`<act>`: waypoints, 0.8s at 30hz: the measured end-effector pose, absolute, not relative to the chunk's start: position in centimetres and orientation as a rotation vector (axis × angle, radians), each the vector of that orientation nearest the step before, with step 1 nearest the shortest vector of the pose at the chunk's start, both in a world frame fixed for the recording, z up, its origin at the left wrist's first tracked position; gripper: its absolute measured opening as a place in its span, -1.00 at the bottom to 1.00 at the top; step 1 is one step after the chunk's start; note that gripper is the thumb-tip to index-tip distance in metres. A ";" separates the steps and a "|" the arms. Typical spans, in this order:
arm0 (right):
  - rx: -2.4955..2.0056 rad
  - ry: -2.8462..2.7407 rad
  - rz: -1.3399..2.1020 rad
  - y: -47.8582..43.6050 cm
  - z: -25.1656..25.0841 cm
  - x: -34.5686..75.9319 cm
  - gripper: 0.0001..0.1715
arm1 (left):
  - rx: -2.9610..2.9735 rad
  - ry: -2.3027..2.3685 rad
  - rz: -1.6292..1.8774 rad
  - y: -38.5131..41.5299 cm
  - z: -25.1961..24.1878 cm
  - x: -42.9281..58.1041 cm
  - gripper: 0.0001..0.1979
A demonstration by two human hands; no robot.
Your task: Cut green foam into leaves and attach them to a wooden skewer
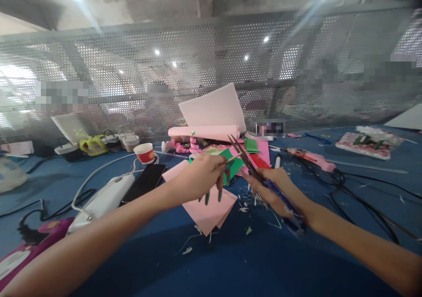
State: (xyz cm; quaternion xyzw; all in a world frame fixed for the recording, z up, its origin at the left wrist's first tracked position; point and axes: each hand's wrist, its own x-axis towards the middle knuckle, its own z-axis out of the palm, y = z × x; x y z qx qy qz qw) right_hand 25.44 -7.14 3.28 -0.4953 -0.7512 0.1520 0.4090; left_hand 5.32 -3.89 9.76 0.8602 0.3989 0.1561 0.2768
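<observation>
My left hand [201, 174] is closed in a pinch on a thin wooden stick [232, 157], with a piece of green paper [233, 167] just behind it. My right hand [271, 190] grips blue-handled scissors [248, 161], whose blades point up and to the left with their tips slightly apart near the stick's end. Both hands hover over pink paper sheets [207, 209] lying on the blue table [231, 262].
Paper scraps [245, 207] litter the table near my hands. A black phone [145, 182], a white power block [105, 198] with cables and a red paper cup [145, 153] lie left. Pink rolls and white foam sheets [214, 110] stand behind. Black cables [356, 191] run right. A perforated metal screen [132, 68] backs the table.
</observation>
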 end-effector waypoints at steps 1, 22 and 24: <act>-1.255 -1.899 0.366 -7.2 3.4 25.5 -0.51 | 2.197 1.015 0.382 -3.7 9.9 5.2 -0.73; -1.276 -1.928 0.321 -7.1 3.6 25.6 -0.55 | 1.232 0.564 0.122 -0.8 10.2 4.0 -0.85; -1.314 -1.921 0.352 -6.9 3.4 25.7 -0.54 | 1.273 0.580 0.134 -0.7 10.0 4.2 -0.82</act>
